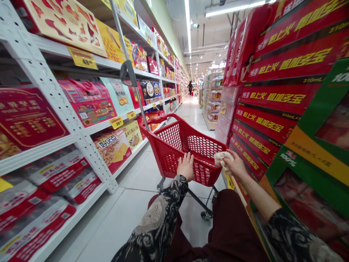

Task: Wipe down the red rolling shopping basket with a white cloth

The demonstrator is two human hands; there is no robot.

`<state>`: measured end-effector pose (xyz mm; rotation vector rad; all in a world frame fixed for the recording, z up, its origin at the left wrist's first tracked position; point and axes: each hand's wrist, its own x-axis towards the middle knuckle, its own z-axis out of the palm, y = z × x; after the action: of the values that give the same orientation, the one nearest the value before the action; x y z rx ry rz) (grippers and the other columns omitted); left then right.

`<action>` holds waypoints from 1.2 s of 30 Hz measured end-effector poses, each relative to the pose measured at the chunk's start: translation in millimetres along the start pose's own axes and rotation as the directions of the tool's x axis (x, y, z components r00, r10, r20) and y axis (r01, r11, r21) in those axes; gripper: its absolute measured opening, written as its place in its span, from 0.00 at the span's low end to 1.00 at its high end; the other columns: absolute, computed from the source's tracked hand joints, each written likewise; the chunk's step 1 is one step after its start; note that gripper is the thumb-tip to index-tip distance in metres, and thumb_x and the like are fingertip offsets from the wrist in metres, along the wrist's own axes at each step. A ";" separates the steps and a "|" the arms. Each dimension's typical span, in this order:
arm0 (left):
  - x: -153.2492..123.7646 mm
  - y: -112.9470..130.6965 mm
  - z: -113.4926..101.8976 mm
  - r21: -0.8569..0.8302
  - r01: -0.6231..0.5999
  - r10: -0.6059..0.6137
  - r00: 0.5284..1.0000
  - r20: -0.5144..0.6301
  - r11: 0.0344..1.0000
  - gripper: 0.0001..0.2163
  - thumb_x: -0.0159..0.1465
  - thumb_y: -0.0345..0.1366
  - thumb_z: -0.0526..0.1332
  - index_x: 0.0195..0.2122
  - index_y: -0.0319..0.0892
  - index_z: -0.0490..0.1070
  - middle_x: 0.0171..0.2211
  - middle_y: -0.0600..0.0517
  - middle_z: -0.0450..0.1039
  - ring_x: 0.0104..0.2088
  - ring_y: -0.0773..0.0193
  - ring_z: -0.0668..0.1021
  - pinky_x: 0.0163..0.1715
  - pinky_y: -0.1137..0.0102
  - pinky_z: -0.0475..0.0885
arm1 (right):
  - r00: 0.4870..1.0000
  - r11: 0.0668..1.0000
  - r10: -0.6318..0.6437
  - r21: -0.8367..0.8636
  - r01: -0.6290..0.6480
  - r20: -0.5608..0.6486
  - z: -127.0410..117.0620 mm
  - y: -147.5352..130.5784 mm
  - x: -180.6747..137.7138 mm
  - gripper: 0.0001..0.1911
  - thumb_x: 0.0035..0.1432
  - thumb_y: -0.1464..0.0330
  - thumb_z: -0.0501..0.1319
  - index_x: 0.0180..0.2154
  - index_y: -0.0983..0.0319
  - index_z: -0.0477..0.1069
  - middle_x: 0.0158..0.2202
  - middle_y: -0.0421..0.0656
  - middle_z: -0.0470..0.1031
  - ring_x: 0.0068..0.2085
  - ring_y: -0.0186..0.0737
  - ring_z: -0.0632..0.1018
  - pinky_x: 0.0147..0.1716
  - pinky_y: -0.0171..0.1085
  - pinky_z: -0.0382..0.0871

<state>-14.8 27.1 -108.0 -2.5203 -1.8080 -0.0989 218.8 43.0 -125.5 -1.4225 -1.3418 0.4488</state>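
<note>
In front of my knees stands a red plastic shopping cart (203, 171) with perforated basket walls; no goods show in its basket. My left hand (185, 166) lies against the near wall of the basket, its fingers stretched out over the rim side. A crumpled whitish cloth (223, 159) is pinched in my right hand (236, 165), pressed at the basket's right corner. The cart's grey metal pole (140, 96) rises at the left, with a grey plastic fitting (128, 72) partway up. Below the basket, dark legs end in casters (206, 215).
White shelving (56, 85) with boxed snacks and yellow price tags runs along the left. Stacked red drink cartons (275, 96) and green boxes (311, 145) crowd close on the right. A pale tiled aisle (190, 109) stretches ahead, with a person (190, 88) far off.
</note>
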 end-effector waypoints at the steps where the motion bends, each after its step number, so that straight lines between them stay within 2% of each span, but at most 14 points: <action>1: 0.0 1.8 0.5 -0.003 0.004 -0.004 1.000 -0.009 1.000 0.39 0.51 0.37 0.56 0.63 0.33 0.40 0.66 0.43 0.36 0.65 0.53 0.43 0.61 0.52 0.44 | 0.999 0.998 0.049 -0.027 -0.049 0.002 -1.6 0.6 1.5 0.23 0.47 0.68 0.56 0.48 0.65 0.65 0.33 0.45 0.76 0.26 0.39 0.75 0.26 0.37 0.70; 3: -0.6 6.3 1.5 -0.002 0.006 -0.006 1.000 -0.025 1.000 0.38 0.52 0.36 0.54 0.63 0.33 0.41 0.66 0.42 0.37 0.64 0.52 0.44 0.60 0.51 0.44 | 0.998 0.983 0.067 -0.171 -0.062 0.023 0.1 1.4 -2.9 0.19 0.45 0.68 0.56 0.42 0.65 0.69 0.32 0.47 0.75 0.30 0.42 0.76 0.30 0.40 0.71; 5: -1.6 11.6 2.3 0.003 0.000 0.000 0.999 -0.038 1.000 0.36 0.54 0.35 0.53 0.63 0.33 0.42 0.66 0.42 0.39 0.64 0.52 0.45 0.60 0.50 0.43 | 0.996 0.945 -0.068 -0.318 0.081 0.050 8.2 1.6 -16.6 0.15 0.46 0.68 0.55 0.38 0.64 0.70 0.36 0.50 0.75 0.38 0.47 0.75 0.39 0.44 0.70; 6: -2.1 14.5 2.6 0.006 -0.002 0.002 0.999 -0.048 1.000 0.34 0.55 0.35 0.51 0.63 0.34 0.43 0.65 0.42 0.40 0.64 0.52 0.45 0.60 0.49 0.43 | 0.982 0.913 -0.176 -0.362 0.188 0.066 14.0 1.5 -25.9 0.16 0.47 0.68 0.55 0.39 0.65 0.70 0.39 0.51 0.74 0.42 0.49 0.74 0.43 0.46 0.68; 8: -2.9 20.0 2.5 0.012 0.002 -0.001 0.997 -0.071 1.000 0.31 0.57 0.34 0.49 0.63 0.35 0.44 0.65 0.42 0.43 0.64 0.52 0.46 0.60 0.48 0.42 | 0.922 0.825 -0.374 -0.418 0.380 0.099 26.3 1.7 -45.8 0.20 0.52 0.66 0.54 0.46 0.67 0.68 0.48 0.55 0.69 0.51 0.52 0.68 0.50 0.50 0.62; 11: -3.4 25.8 0.1 0.021 0.013 -0.011 0.996 -0.089 1.000 0.29 0.58 0.33 0.47 0.63 0.35 0.46 0.64 0.41 0.46 0.64 0.51 0.48 0.60 0.47 0.41 | 0.855 0.699 -0.501 -0.521 0.490 0.131 39.1 5.0 -66.1 0.23 0.57 0.66 0.50 0.52 0.70 0.62 0.56 0.58 0.62 0.58 0.54 0.60 0.54 0.53 0.57; 16: -1.6 31.9 -5.1 0.039 -0.055 0.058 0.993 -0.100 0.998 0.29 0.58 0.33 0.48 0.62 0.35 0.49 0.63 0.41 0.50 0.62 0.50 0.52 0.59 0.46 0.41 | 0.817 0.611 -0.560 -0.595 0.521 0.140 33.2 21.6 -56.0 0.22 0.58 0.73 0.45 0.54 0.67 0.62 0.53 0.55 0.65 0.55 0.51 0.63 0.51 0.52 0.59; 21: 4.0 33.2 -4.2 0.023 -0.109 0.111 0.986 -0.127 0.994 0.31 0.55 0.34 0.52 0.61 0.36 0.50 0.62 0.42 0.53 0.62 0.51 0.54 0.60 0.47 0.41 | 0.784 0.603 -0.605 -0.564 0.563 0.136 11.1 38.7 -37.2 0.21 0.58 0.74 0.46 0.52 0.67 0.64 0.49 0.54 0.67 0.51 0.48 0.67 0.50 0.49 0.63; 23: 4.7 22.2 -4.3 0.015 -0.068 0.069 0.989 -0.133 0.998 0.32 0.54 0.35 0.53 0.61 0.36 0.49 0.63 0.42 0.51 0.62 0.52 0.52 0.60 0.47 0.42 | 0.795 0.622 -0.595 -0.560 0.547 0.116 2.3 43.6 -33.7 0.21 0.57 0.74 0.46 0.52 0.66 0.64 0.49 0.53 0.67 0.50 0.48 0.67 0.50 0.49 0.63; 25: 4.1 4.9 -4.9 0.029 0.025 -0.021 0.990 -0.143 0.999 0.32 0.54 0.34 0.52 0.62 0.35 0.48 0.64 0.42 0.46 0.63 0.52 0.49 0.59 0.46 0.43 | 0.814 0.649 -0.575 -0.561 0.514 0.080 -1.9 45.4 -30.8 0.22 0.55 0.74 0.47 0.52 0.67 0.64 0.48 0.54 0.68 0.50 0.49 0.67 0.50 0.50 0.63; 27: 2.8 -11.5 -4.9 0.074 0.052 -0.040 0.986 -0.163 0.996 0.32 0.55 0.32 0.51 0.62 0.35 0.46 0.65 0.43 0.43 0.64 0.53 0.47 0.59 0.45 0.43 | 0.831 0.680 -0.555 -0.557 0.477 0.034 2.7 41.8 -28.0 0.22 0.55 0.74 0.47 0.52 0.68 0.63 0.48 0.54 0.67 0.51 0.50 0.66 0.51 0.52 0.61; 30: 1.5 -21.5 -3.7 0.108 0.030 -0.010 0.984 -0.180 0.994 0.32 0.55 0.31 0.50 0.63 0.35 0.46 0.65 0.44 0.41 0.64 0.53 0.46 0.59 0.46 0.43 | 0.827 0.712 -0.563 -0.499 0.494 0.016 27.7 24.9 -23.5 0.23 0.55 0.74 0.47 0.53 0.68 0.61 0.51 0.55 0.65 0.54 0.50 0.64 0.52 0.52 0.60; 33: 0.5 -16.2 -3.7 0.101 0.037 -0.016 0.980 -0.197 0.994 0.31 0.56 0.31 0.50 0.63 0.36 0.47 0.65 0.43 0.43 0.64 0.52 0.47 0.58 0.45 0.44 | 0.794 0.710 -0.603 -0.405 0.577 0.075 56.5 2.3 -18.2 0.21 0.56 0.74 0.47 0.51 0.67 0.61 0.50 0.54 0.67 0.54 0.47 0.65 0.52 0.50 0.60; 36: -0.6 -13.3 -6.1 0.111 -0.013 0.035 0.978 -0.204 0.994 0.29 0.58 0.30 0.48 0.62 0.38 0.49 0.64 0.44 0.47 0.63 0.53 0.50 0.59 0.45 0.42 | 0.766 0.676 -0.623 -0.384 0.629 0.159 59.7 -7.5 -16.0 0.17 0.56 0.73 0.47 0.47 0.65 0.65 0.49 0.52 0.68 0.52 0.45 0.66 0.51 0.47 0.61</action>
<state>-27.8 30.3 -102.1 -2.3590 -1.6576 -0.2433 160.9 53.0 -146.2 -1.1680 -1.9119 -0.3170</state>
